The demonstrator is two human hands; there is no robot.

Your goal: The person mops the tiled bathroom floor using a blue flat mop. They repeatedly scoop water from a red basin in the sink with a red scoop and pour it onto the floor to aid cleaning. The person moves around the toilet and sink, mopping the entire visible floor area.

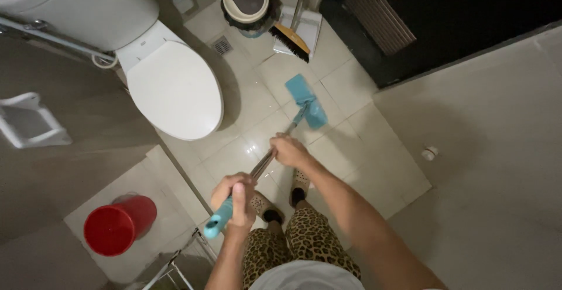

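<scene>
Two hands on a flat mop, its head set down mid-floor in a small tiled bathroom.

Both hands are closed round the long metal mop handle with the light-blue grip [257, 173]: the left hand [235, 199] is wrapped tight near the blue end, close to the body, and the right hand [290, 151] is clenched further down the shaft. The rectangular light-blue flat mop head [305, 99] lies on the glossy cream floor tiles [345, 85], between the white toilet with its lid shut [172, 88] and the dark doorway. Judging by the sheen, the tiles around the feet look wet, so that middle patch seems done; the corner by the red plastic bucket [119, 225] and the strip by the broom and dustpan [293, 35] look still unmopped.
</scene>
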